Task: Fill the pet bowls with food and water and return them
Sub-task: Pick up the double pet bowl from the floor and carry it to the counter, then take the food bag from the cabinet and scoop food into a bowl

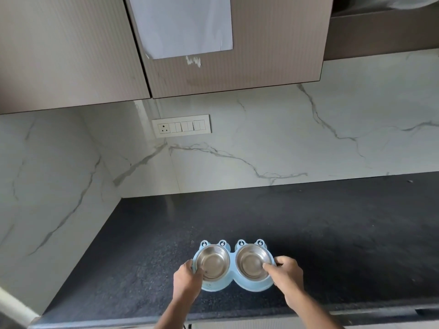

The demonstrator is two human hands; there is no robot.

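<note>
A light blue double pet bowl stand [232, 284] with small frog-eye knobs sits on the dark speckled countertop [308, 233], near its front edge. Two steel bowls rest in it, the left bowl [213, 258] and the right bowl [250, 260]; both look bare inside. My left hand [187, 281] grips the stand's left end, thumb over the left bowl's rim. My right hand [286, 275] grips the right end, thumb on the right bowl's rim.
A white marble backsplash [261, 138] rises behind the counter and along the left wall. A switch and socket panel [181, 126] is mounted on it. Beige upper cabinets [237, 43] hang overhead, one with a sheet of paper [183, 24] stuck on.
</note>
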